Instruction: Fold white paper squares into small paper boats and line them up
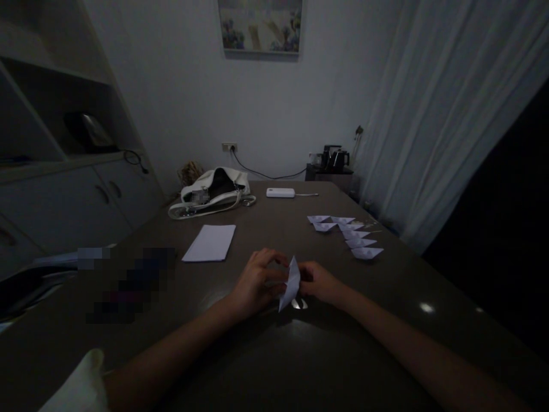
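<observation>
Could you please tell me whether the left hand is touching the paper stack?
Apart: the head view shows tabletop between the left hand and the paper stack.

Head-worn view, forward and down

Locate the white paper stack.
In the head view, the white paper stack lies on the table, beyond and left of the left hand, nearer than the white bag.

Lower center, you count one left hand (258,281), one right hand (319,280), one paper boat (292,280); center-right, seven more boats (355,235); center-left, one paper stack (210,243), one bag (200,182); above center, one white device (280,193).
</observation>
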Available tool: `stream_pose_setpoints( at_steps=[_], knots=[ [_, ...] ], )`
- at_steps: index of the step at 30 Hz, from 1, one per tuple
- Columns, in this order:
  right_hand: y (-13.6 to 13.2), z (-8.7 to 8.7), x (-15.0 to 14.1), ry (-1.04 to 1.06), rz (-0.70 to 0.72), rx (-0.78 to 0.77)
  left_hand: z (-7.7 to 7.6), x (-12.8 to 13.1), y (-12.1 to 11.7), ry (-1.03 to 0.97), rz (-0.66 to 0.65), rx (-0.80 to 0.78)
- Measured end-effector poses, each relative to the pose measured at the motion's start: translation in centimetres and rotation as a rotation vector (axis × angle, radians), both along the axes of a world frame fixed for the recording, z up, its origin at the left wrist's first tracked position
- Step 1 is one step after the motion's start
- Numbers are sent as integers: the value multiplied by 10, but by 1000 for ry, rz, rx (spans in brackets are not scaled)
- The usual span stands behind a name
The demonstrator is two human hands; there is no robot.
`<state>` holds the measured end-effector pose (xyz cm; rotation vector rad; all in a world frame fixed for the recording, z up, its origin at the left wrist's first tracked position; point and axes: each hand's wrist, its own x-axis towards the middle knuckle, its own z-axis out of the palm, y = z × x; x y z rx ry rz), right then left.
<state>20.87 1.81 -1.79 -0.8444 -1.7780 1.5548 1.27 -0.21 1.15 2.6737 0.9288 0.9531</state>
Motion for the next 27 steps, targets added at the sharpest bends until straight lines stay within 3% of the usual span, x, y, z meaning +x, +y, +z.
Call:
stream_pose_setpoints(
  at_steps=[4, 11, 16, 21, 27],
  knots=[
    [1, -1, -1, 10, -40, -28, 2, 2, -1, -65, -28, -51],
    [-2, 5, -3, -17, -199, 40, 0, 8, -1, -392, -72, -286],
    [-3, 3, -4, -15, -232, 128, 0, 11, 0, -398, -74, -416],
    [-2, 1, -2, -18, -245, 177, 2, 11, -1, -413, -41, -380],
    [-10, 9, -3, -194, -374, 405, 1, 13, -5, -282, 20, -320]
  ],
)
